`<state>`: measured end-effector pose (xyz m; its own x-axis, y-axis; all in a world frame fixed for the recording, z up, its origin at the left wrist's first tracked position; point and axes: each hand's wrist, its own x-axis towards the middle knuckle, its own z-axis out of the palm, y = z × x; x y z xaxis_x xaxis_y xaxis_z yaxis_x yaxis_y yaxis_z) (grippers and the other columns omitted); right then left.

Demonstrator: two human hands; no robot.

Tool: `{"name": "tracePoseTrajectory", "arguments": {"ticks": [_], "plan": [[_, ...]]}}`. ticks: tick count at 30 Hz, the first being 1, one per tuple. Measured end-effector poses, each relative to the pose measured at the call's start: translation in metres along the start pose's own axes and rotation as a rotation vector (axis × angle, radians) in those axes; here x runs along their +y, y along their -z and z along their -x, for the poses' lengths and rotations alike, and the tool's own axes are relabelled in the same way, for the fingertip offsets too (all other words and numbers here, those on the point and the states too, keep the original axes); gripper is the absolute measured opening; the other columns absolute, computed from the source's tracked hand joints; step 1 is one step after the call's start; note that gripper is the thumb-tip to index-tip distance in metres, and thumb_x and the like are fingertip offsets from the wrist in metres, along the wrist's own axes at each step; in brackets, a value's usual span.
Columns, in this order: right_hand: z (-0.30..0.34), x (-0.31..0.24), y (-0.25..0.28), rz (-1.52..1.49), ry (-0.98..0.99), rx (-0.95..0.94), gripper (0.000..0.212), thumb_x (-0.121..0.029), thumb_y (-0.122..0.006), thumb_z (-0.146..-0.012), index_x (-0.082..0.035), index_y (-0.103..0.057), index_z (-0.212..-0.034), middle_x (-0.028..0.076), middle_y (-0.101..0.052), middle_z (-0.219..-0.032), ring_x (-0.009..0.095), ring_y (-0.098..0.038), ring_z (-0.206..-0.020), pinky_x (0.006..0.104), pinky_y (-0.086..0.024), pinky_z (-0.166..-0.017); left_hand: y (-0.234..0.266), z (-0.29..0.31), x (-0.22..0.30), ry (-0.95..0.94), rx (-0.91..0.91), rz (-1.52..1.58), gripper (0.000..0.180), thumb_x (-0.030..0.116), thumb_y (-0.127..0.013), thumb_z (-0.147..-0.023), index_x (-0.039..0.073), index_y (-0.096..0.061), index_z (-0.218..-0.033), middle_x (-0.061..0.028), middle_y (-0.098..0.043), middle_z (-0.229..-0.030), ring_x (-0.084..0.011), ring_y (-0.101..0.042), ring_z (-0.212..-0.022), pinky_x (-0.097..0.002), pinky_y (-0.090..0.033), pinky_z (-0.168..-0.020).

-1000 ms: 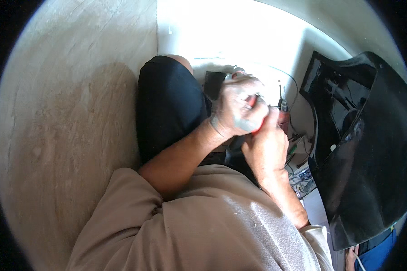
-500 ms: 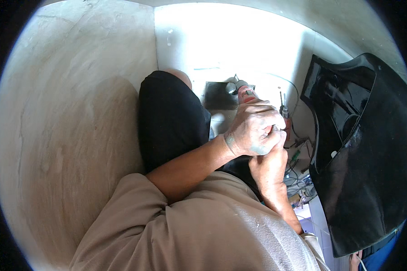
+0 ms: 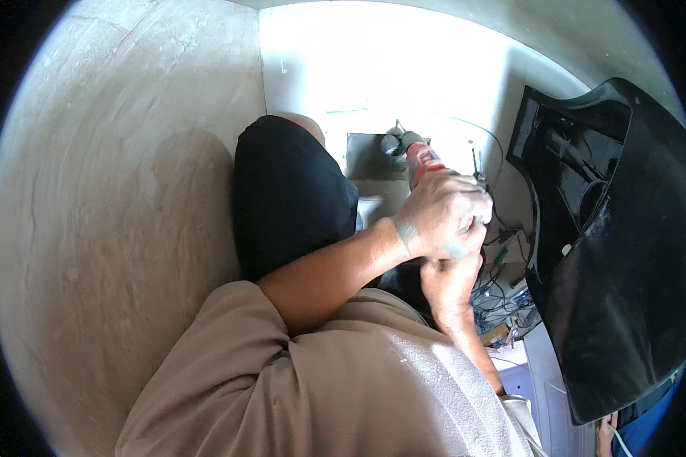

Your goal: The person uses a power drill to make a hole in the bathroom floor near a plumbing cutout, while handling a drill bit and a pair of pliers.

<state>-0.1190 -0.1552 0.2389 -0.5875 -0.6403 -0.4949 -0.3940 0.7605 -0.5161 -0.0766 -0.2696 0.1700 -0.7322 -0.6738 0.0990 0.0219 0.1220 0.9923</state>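
My left hand (image 3: 443,215), dusted with pale powder, wraps round the body of a red power drill (image 3: 424,160). Just below and behind it, my right hand (image 3: 451,283) is closed at the drill's rear end, its fingers partly hidden by the left. The drill's dark nose points away from me, with a thin bit (image 3: 399,126) beyond it. Close beside the nose is a round, shiny metal piece (image 3: 389,145), over a dark square patch (image 3: 363,158) at the foot of the bright wall. Whether the bit touches anything, I cannot tell.
A large glossy black moulded piece (image 3: 625,274) stands at my right. Between it and my hands are another tool with an upright bit (image 3: 479,174) and tangled cables (image 3: 499,293). A marbled wall (image 3: 129,228) rises close on my left. Another person's hand (image 3: 605,438) shows at lower right.
Both hands still grip the drill; the left has shifted slightly right, and the drill's body leans a little differently. The black piece appears slightly higher in view.
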Motion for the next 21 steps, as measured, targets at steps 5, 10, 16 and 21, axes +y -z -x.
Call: {"name": "tracePoseTrajectory", "arguments": {"ticks": [5, 10, 16, 21], "plan": [[-0.015, -0.025, 0.012, 0.072, 0.007, -0.022, 0.06, 0.002, -0.073, -0.079, 0.005, -0.044, -0.131, 0.032, -0.07, -0.095, 0.051, -0.068, -0.097, 0.0537, -0.056, -0.086, 0.013, -0.012, 0.005, 0.043, 0.102, -0.053, 0.008, 0.02, -0.072, -0.071, 0.015, -0.066, -0.07, -0.0025, -0.067, -0.071, -0.0249, -0.067, -0.068, -0.0441, -0.044, -0.075], [-0.054, -0.067, 0.019, 0.311, 0.03, -0.086, 0.038, -0.001, -0.067, -0.083, 0.004, -0.048, -0.116, 0.035, -0.07, -0.094, 0.052, -0.07, -0.093, 0.058, -0.056, -0.087, 0.042, -0.035, -0.006, 0.084, 0.208, 0.048, 0.01, 0.009, -0.066, -0.079, 0.001, -0.065, -0.073, -0.0108, -0.062, -0.063, -0.0201, -0.062, -0.058, -0.0358, -0.051, -0.057], [-0.081, -0.084, 0.036, 0.371, 0.118, -0.087, 0.034, -0.002, -0.064, -0.083, 0.006, -0.053, -0.115, 0.035, -0.071, -0.098, 0.051, -0.069, -0.1, 0.0571, -0.054, -0.091, 0.047, -0.068, -0.026, 0.118, 0.228, 0.08, 0.012, 0.014, -0.073, -0.076, 0.002, -0.075, -0.079, -0.0131, -0.07, -0.07, -0.023, -0.066, -0.062, -0.0374, -0.056, -0.066], [-0.099, -0.093, 0.041, 0.443, 0.241, -0.11, 0.042, -0.008, -0.07, -0.082, 0.007, -0.058, -0.119, 0.031, -0.072, -0.106, 0.047, -0.07, -0.105, 0.0516, -0.056, -0.095, 0.059, -0.081, -0.029, 0.324, 0.247, 0.11, 0.008, 0.011, -0.074, -0.079, 0.003, -0.076, -0.079, -0.0083, -0.072, -0.07, -0.0131, -0.063, -0.063, -0.0338, -0.054, -0.063]]}}
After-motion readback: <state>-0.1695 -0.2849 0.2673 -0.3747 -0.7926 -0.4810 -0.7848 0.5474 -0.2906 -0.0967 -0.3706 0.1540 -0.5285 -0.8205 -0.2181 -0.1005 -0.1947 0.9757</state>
